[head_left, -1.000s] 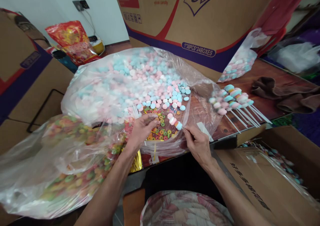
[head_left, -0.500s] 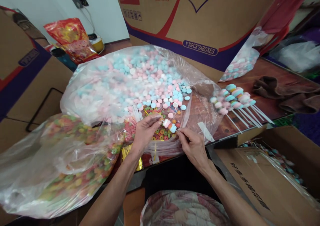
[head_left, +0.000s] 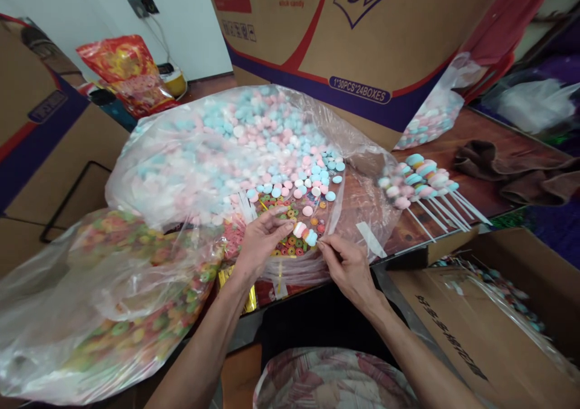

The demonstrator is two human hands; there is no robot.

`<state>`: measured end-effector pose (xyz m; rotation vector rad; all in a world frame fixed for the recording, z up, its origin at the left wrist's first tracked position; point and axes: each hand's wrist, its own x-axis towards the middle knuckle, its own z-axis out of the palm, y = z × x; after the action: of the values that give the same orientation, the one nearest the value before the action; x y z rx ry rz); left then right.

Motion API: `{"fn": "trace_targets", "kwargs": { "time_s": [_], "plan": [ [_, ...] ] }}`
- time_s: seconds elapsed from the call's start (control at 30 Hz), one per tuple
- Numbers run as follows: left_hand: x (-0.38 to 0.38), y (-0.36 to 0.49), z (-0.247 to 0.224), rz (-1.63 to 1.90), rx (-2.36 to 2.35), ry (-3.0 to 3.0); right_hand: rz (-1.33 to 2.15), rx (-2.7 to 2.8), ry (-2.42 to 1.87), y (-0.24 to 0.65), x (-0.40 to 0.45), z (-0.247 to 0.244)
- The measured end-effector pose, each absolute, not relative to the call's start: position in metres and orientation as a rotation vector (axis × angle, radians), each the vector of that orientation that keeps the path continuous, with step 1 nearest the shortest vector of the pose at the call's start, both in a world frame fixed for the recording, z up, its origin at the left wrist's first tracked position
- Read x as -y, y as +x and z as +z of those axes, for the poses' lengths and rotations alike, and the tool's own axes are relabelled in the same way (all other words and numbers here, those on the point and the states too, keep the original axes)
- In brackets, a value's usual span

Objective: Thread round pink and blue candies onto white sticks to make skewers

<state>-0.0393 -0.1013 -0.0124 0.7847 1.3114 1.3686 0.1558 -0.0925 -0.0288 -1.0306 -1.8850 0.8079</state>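
Between my two hands is a short candy skewer (head_left: 305, 233) of pink, white and blue marshmallow pieces with an orange band in the middle. My left hand (head_left: 263, 240) pinches at its upper left end; whether a small candy is also between the fingertips I cannot make out. At the lower right end, my right hand (head_left: 347, 261) grips the thin stick, mostly hidden by the fingers. Below the skewer lie colourful ring candies (head_left: 290, 246). Just behind, pink and blue marshmallows (head_left: 317, 179) spill from a big clear bag (head_left: 181, 173).
Finished-looking candy skewers (head_left: 423, 179) with white sticks lie at the right table edge. A clear bag of ring candies (head_left: 127, 300) bulges at left. White sticks (head_left: 247, 206) and gold ties (head_left: 249, 300) lie near my left hand. Large cartons (head_left: 317, 46) stand behind; an open carton (head_left: 448, 324) is at lower right.
Both hands and the skewer have shifted very slightly left and down in the picture, along with a small shift of the whole view. The grip looks the same.
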Motion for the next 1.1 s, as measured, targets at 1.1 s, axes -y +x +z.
{"fn": "trace_targets", "kwargs": {
  "time_s": [1.1],
  "plan": [
    [0.012, -0.024, -0.019, 0.771, -1.767, 2.086, 0.442, 1.71, -1.183, 0.184, 0.075, -0.049]
  ]
}}
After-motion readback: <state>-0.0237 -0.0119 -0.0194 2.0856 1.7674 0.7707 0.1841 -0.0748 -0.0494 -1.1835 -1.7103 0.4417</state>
